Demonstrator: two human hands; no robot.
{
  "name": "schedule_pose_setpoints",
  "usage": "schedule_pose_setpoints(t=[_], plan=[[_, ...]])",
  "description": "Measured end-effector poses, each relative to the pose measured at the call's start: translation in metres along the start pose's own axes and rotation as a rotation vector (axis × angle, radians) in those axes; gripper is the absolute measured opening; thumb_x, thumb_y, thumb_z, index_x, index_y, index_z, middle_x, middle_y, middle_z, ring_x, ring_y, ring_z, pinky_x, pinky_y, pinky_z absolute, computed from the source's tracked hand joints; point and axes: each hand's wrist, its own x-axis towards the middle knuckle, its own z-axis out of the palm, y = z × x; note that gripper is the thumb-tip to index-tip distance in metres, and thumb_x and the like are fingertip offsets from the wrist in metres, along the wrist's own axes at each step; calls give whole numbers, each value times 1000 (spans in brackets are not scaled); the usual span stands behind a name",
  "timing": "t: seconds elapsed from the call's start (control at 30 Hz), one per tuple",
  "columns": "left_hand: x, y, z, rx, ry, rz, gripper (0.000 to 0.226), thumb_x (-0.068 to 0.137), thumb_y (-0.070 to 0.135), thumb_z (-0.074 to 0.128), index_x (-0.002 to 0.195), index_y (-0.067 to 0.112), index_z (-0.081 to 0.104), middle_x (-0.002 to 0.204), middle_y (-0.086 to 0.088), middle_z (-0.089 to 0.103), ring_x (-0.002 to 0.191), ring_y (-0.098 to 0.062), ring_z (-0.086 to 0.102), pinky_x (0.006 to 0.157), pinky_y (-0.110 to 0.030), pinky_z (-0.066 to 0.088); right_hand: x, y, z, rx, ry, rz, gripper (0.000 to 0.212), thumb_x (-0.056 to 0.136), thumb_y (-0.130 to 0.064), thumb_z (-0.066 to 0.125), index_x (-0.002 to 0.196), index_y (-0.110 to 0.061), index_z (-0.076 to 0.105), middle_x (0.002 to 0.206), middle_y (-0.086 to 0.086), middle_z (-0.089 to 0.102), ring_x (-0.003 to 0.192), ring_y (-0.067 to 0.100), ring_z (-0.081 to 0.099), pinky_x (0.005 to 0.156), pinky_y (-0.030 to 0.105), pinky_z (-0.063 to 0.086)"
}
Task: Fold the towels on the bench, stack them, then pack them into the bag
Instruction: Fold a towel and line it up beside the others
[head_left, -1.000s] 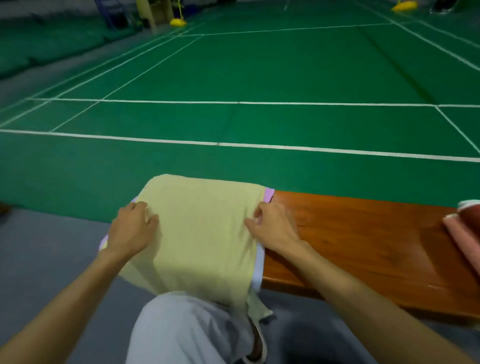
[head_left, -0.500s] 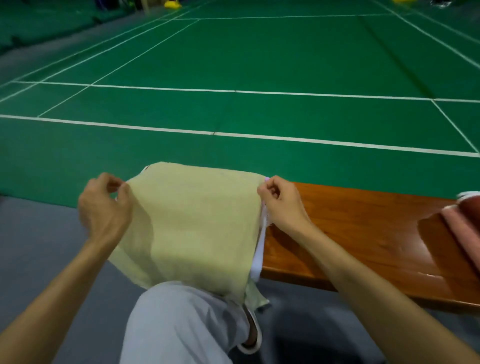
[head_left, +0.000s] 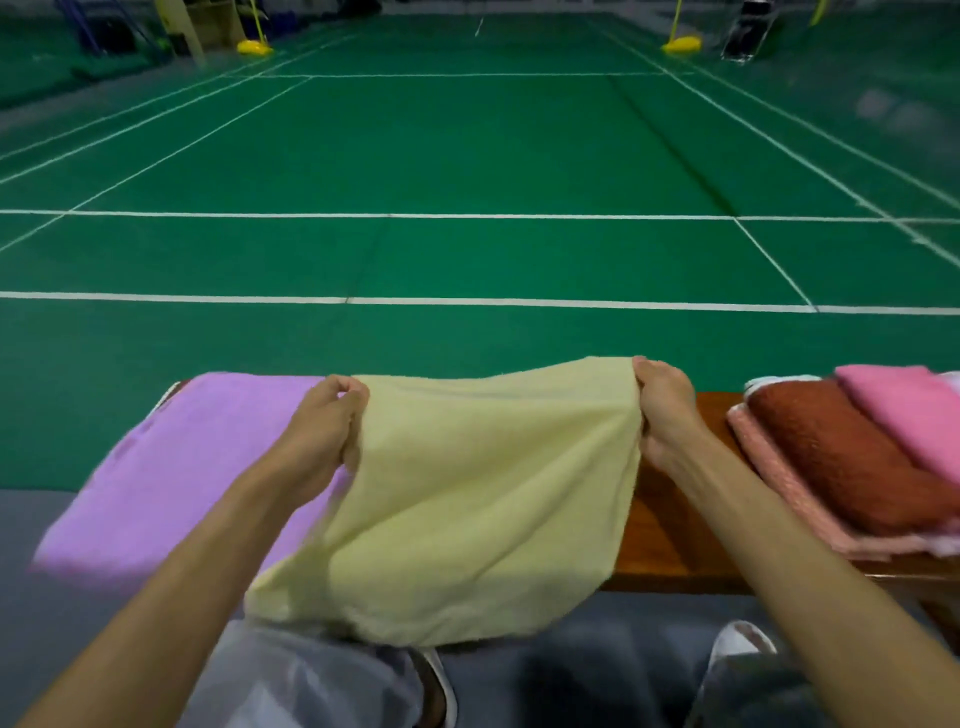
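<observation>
Nearest to me are my knees in pale trousers and a shoe on the grey floor. Above them hangs the yellow towel, lifted off the bench. My left hand pinches its upper left corner and my right hand clasps its upper right corner, so the cloth sags between them. Behind my left arm a purple towel lies spread over the bench's left end. To my right, on the bench, a rust-red towel and a pink towel lie folded on a salmon towel. Beyond stretches the green court with its white lines.
</observation>
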Motion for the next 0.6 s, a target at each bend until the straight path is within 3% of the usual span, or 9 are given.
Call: schedule_pose_setpoints(t=[0.03,0.1,0.13,0.17,0.27,0.37,0.47,0.53,0.6], plan=[[0,-7,18,-32,0,-12,26,108,10,45,84,17,53,59,-3,41,45,-15,34,43,-26,28,6,5,-13,-77,36,2,29,105,-6,46,77,-9,53,52,-7,63,47,4,59,43,16,43],[1,-23,49,-88,-2,-41,26,106,8,47,83,18,52,68,-4,45,56,-15,39,52,-31,31,16,19,-36,-184,83,0,10,101,-10,57,94,-6,63,81,1,73,70,10,66,52,19,48],[0,-29,62,-93,-10,-51,25,105,9,47,83,18,52,72,-4,47,62,-16,41,56,-33,33,20,26,-47,-222,80,0,11,99,-10,62,109,-6,65,99,7,74,80,15,67,60,22,51],[1,-34,72,-93,-13,-48,25,105,8,47,83,18,52,73,-3,49,66,-17,43,58,-33,35,26,32,-57,-239,67,1,25,96,-6,66,121,-7,63,111,12,72,85,18,68,65,26,54],[3,-42,91,-102,-23,-45,29,106,8,45,80,19,48,70,-1,48,63,-14,43,56,-32,35,35,27,-73,-220,23,-28,51,91,12,60,135,-13,56,104,13,72,75,18,72,64,29,59],[9,-48,101,-55,7,-35,25,105,15,51,80,20,51,77,-4,49,71,-18,43,64,-35,36,43,16,-79,-268,6,-54,56,93,19,48,138,-15,53,104,7,70,74,11,72,56,21,57],[15,-52,105,-34,51,-4,22,102,15,54,81,21,54,83,-4,54,81,-19,46,75,-37,39,42,22,-78,-429,-21,-137,62,92,19,48,138,-23,48,105,5,70,65,2,68,53,17,51],[14,-45,108,-100,-37,13,25,101,5,57,81,19,54,81,-2,54,78,-17,48,73,-35,40,44,32,-76,-432,-49,-144,69,90,20,48,142,-24,47,108,10,71,59,3,64,48,19,48],[14,-36,110,-188,-149,5,27,94,-4,65,84,18,53,78,-3,56,73,-15,55,70,-31,47,46,34,-73,-346,-48,-108,67,89,22,46,139,-22,52,114,15,72,71,11,71,56,26,56]])
